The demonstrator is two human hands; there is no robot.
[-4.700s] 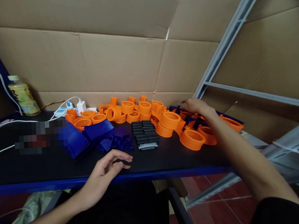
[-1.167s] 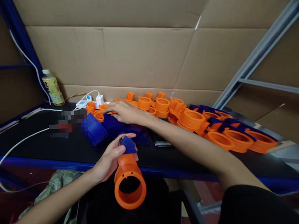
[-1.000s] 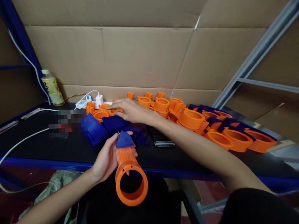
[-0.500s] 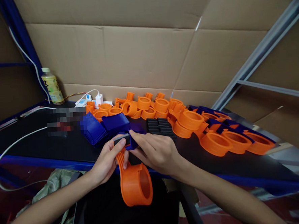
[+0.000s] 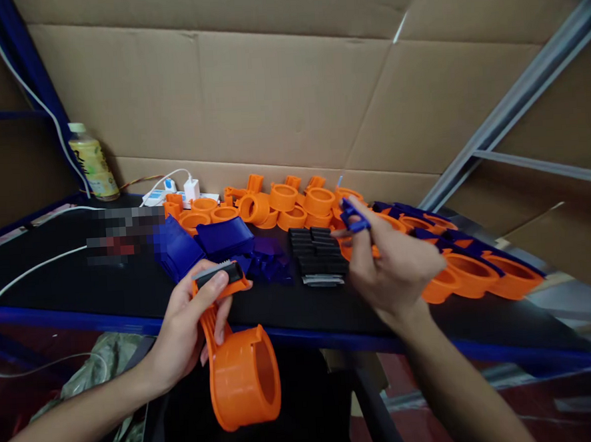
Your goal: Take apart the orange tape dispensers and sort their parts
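My left hand [image 5: 185, 331] is closed around the handle of an orange tape dispenser [image 5: 242, 381], its ring hanging below my fingers. My thumb presses a black roller-like strip [image 5: 219, 277] at the dispenser's head, where a grey toothed edge shows. Raised over the table on the right, my right hand [image 5: 390, 258] pinches a small blue plastic part [image 5: 354, 215]. Small blue parts [image 5: 268, 257] lie in a heap beyond my left hand. Between my hands is a stack of black strips [image 5: 317, 253], with greyish pieces at its near end.
Several orange dispensers [image 5: 283, 198] are piled along the back. More, fitted with blue parts [image 5: 514, 274], stand at right. Blue flat pieces [image 5: 225, 237] lie left of centre. A power strip [image 5: 156, 198], white cable [image 5: 33, 269] and yellow-labelled bottle [image 5: 93, 163] are at left.
My hands have come apart. The right one has moved up and right with the blue part, off the dispenser's head. My left hand has shifted left slightly with the dispenser.
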